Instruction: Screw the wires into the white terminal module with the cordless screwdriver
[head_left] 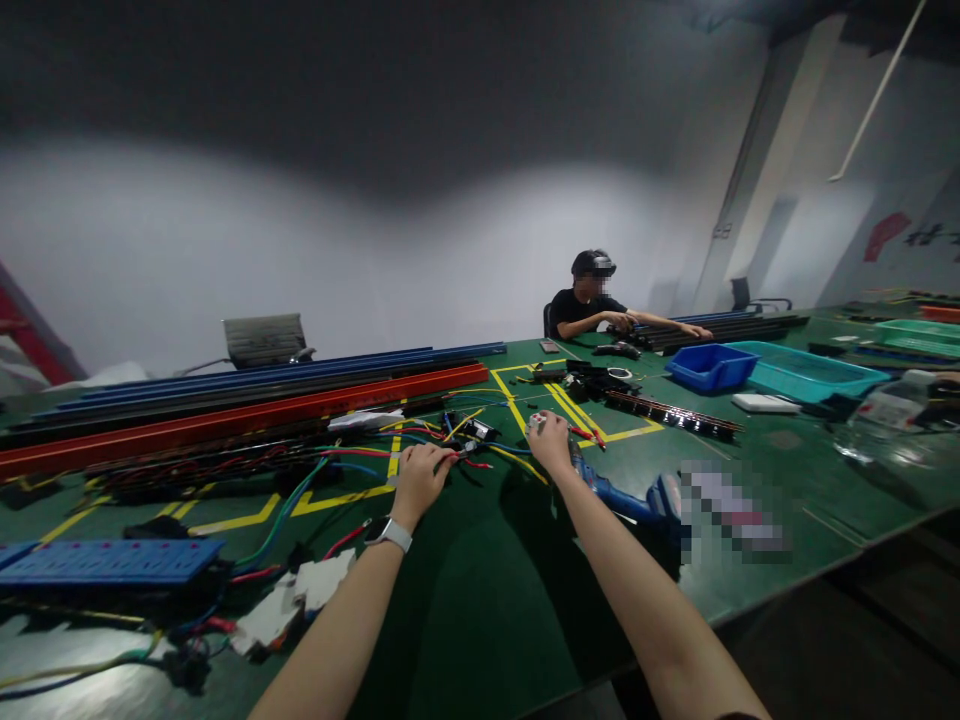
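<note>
My left hand (421, 482), with a watch on its wrist, is closed, its fingertips pinching a red wire (477, 464) by a bundle of coloured wires. Just beyond those fingers lies a small black-and-white electrical part (477, 430) with yellow, blue and red leads around it. My right hand (550, 440) is closed too, fingers curled at a small pale piece too blurred to name. Close beside it, a blue cordless drill (630, 497) lies on its side, its front end partly hidden by my hand and forearm.
Long orange (247, 415) and blue rails (285, 375) lie along the far left. A blue power strip body (112, 562) sits near left with loose wires. A co-worker (589, 305) reaches over dark rails opposite. A blue bin (711, 368) and turquoise basket (814, 375) stand right.
</note>
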